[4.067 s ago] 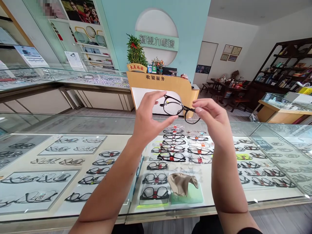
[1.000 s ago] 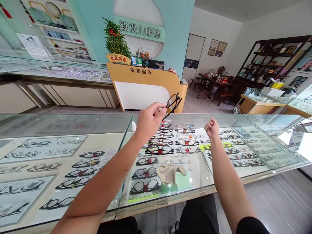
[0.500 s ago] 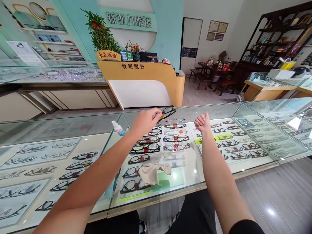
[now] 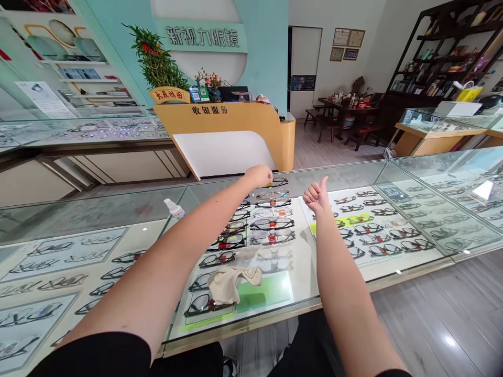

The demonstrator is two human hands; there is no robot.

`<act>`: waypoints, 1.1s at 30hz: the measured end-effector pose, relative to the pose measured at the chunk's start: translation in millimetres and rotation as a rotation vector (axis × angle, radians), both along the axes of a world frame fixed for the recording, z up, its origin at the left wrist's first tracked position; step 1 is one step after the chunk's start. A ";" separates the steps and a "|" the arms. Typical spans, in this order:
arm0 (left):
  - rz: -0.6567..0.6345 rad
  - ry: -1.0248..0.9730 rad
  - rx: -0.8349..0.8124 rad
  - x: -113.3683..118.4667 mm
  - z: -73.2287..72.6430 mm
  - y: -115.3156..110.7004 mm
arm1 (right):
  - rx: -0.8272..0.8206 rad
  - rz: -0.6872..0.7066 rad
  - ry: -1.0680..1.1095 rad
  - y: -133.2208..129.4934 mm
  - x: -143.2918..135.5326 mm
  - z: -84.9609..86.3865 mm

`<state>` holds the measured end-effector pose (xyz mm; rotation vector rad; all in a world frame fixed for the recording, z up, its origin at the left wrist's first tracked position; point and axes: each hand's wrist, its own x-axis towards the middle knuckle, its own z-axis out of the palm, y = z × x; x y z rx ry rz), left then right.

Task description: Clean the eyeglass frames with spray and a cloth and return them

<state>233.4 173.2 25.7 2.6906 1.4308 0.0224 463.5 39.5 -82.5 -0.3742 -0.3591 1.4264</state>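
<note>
My left hand (image 4: 259,176) reaches over the far part of the glass counter, fingers pinched at one side of a pair of dark-framed eyeglasses (image 4: 280,182). A yellow tag shows by the fingertips. The glasses are low, at the far end of a column of frames. Whether they rest on the glass, I cannot tell. My right hand (image 4: 316,196) hovers to the right, its fingers curled in and the thumb pointing up; nothing shows in it. Nearer to me a crumpled beige cloth (image 4: 233,283) lies on the counter. A white spray bottle (image 4: 174,208) stands left of my left forearm.
Rows of eyeglasses (image 4: 272,223) line the glass display counter (image 4: 302,290), and more frames (image 4: 369,229) sit in the right section. Beyond it stands a wooden cashier desk (image 4: 231,121) with a tall plant (image 4: 155,57). A dark table (image 4: 341,106) is at the back.
My left hand has moved right and slightly away, lowering the eyeglasses from a tilted, raised position to the column's far end. My right hand keeps its thumb-up shape. The view has shifted slightly.
</note>
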 end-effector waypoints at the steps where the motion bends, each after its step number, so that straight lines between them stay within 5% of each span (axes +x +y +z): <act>1: 0.004 0.013 -0.008 2.8 -3.4 2.4 | -0.004 0.009 -0.007 -0.1 -0.6 0.6; 15: 0.023 0.025 -0.069 14.0 -34.2 25.5 | -0.078 0.060 0.017 -1.3 -6.8 4.0; 22: -0.006 -0.049 0.008 2.5 -16.7 4.2 | -0.052 0.024 -0.058 1.4 -1.5 -1.4; 25: -0.039 -0.079 0.051 -21.9 2.9 -20.1 | -0.040 0.004 -0.086 0.7 0.5 -1.4; 29: -0.092 -0.102 0.037 -82.3 28.0 -69.0 | -0.061 -0.007 -0.092 -0.7 0.9 -0.6; 33: -0.130 -0.164 -0.022 -155.5 32.8 -120.4 | -0.069 -0.028 -0.157 -1.9 0.3 -0.5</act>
